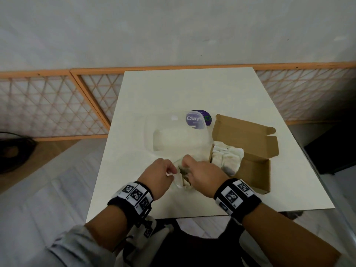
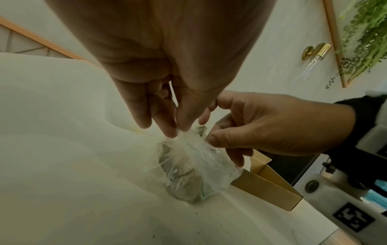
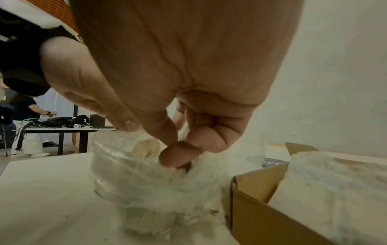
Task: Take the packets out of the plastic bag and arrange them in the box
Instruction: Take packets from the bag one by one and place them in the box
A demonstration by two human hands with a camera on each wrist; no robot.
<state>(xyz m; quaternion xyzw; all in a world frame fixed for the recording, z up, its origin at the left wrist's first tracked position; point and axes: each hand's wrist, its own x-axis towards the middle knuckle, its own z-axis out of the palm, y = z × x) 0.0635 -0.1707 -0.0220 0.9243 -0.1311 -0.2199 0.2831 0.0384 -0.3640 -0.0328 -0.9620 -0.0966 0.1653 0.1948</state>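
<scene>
A small clear plastic bag (image 1: pixel 180 180) stands on the white table (image 1: pixel 173 93) between my hands, with brownish packets showing through it (image 2: pixel 182 182). My left hand (image 2: pixel 178 131) pinches the bag's rim and holds the mouth up. My right hand (image 3: pixel 173 159) reaches into the mouth, thumb and forefinger pinching a packet (image 2: pixel 201 129) at the top. Just right of the bag an open cardboard box (image 1: pixel 256 170) holds several white packets (image 1: pixel 227 157) at its far end. The near end of the box is bare cardboard.
A larger clear plastic wrapper with a round purple label (image 1: pixel 198 118) lies behind the bag. The box's lid flap (image 1: pixel 244 132) stands open toward the far right. The table's front edge (image 1: pixel 154 217) is close under my wrists. A person works at another table far behind (image 3: pixel 27 107).
</scene>
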